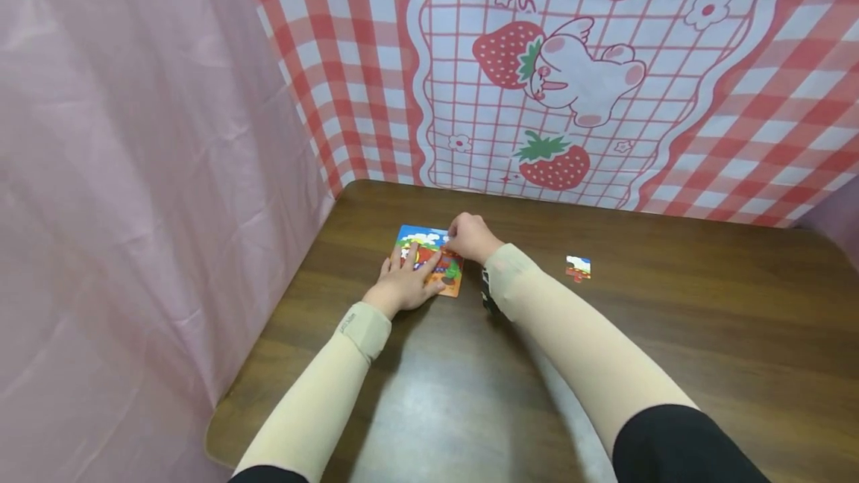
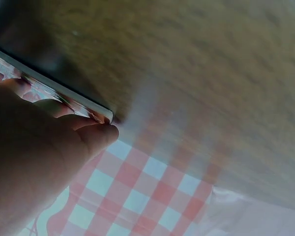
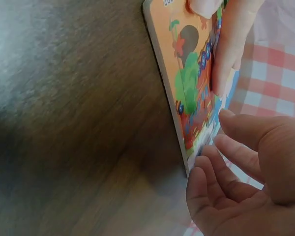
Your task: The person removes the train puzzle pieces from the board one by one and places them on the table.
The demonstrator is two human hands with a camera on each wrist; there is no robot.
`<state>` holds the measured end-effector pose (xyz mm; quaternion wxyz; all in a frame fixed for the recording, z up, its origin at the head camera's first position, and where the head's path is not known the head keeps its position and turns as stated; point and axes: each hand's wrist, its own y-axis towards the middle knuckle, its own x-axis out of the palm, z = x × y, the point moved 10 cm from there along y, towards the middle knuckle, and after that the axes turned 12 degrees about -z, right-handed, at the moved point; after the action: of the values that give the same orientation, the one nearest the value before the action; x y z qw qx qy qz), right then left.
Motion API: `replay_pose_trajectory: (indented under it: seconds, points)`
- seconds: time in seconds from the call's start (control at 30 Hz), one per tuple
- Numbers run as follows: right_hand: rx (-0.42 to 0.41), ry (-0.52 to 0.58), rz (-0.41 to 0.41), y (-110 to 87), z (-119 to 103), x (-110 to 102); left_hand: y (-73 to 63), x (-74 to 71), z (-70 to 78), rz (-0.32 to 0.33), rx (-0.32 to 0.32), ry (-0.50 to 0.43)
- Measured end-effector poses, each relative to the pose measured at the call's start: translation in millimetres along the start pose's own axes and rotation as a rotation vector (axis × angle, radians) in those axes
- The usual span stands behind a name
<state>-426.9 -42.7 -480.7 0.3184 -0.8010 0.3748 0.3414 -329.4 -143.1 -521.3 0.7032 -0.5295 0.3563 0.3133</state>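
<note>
A colourful jigsaw puzzle [image 1: 452, 287] in a flat tray lies on the table, showing clouds, a red train and a green plant. My left hand [image 1: 400, 288] rests on it with fingers spread, holding it down. Seen from the left wrist, the left hand [image 2: 44, 132] lies along the puzzle's edge [image 2: 101, 109]. At the upper right corner, my right hand [image 1: 473, 238] is curled, thumb and forefinger pinching a puzzle piece mostly hidden by the fingers. In the right wrist view the right hand's [image 3: 246, 172] fingertips touch the puzzle [image 3: 189, 83] there.
One loose puzzle piece [image 1: 579, 267] lies on the brown wooden table [image 1: 671, 304], right of the right hand. Behind the table hangs a red-and-white checked cloth [image 1: 362, 80] with strawberries. A pink curtain [image 1: 134, 170] hangs along the left side.
</note>
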Motion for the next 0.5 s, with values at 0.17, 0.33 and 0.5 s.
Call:
replay_pose_trajectory:
  seconds: [0.17,0.33,0.5]
  points:
    - [0.002,-0.064,0.010,3.8,-5,3,1.8,1.4,0.2,-0.001,-0.003,-0.017]
    - [0.028,-0.088,-0.015,7.5,-5,7,1.4,0.2,0.0,0.005,-0.002,-0.018]
    - [0.043,-0.100,-0.021,11.7,-4,8,1.1,-0.6,-1.0,0.013,-0.003,-0.010]
